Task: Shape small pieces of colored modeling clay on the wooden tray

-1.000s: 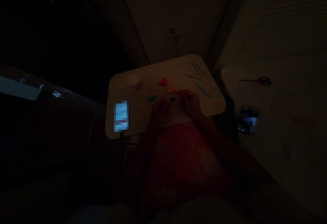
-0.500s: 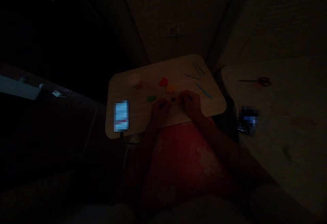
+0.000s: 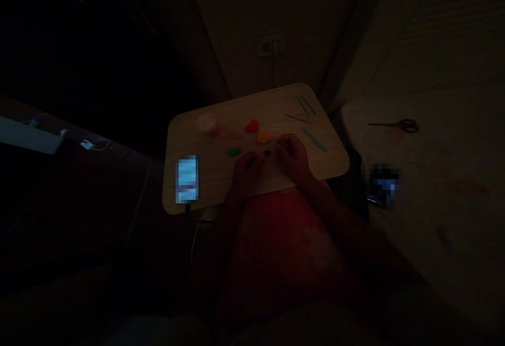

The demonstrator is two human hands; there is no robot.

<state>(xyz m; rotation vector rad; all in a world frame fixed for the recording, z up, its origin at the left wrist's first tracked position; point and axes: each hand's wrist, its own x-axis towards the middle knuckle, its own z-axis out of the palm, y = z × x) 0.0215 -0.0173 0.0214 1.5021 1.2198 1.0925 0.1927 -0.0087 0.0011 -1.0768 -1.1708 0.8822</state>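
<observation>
In dim light, both hands rest at the near side of a small wooden table (image 3: 213,177). My left hand (image 3: 248,169) is curled closed; anything within its fingers is too dark to make out. My right hand (image 3: 292,156) has thumb and fingers drawn together, and what they pinch, if anything, is hidden. Between the hands lies a small dark lump (image 3: 267,153). Just beyond are an orange lump (image 3: 264,136) and a red lump (image 3: 252,125), which look like modelling clay. A green lump (image 3: 234,151) sits left of my left hand.
A lidded tub (image 3: 208,124) stands at the back left, and a lit phone (image 3: 187,180) with a cable at the front left. Thin sticks (image 3: 303,107) and a blue-green modelling tool (image 3: 314,140) lie at the right. Scissors (image 3: 406,125) rest on the neighbouring surface.
My right hand has shifted slightly upward, its fingers moving away from the orange lump. My left hand and the coloured lumps stay in place.
</observation>
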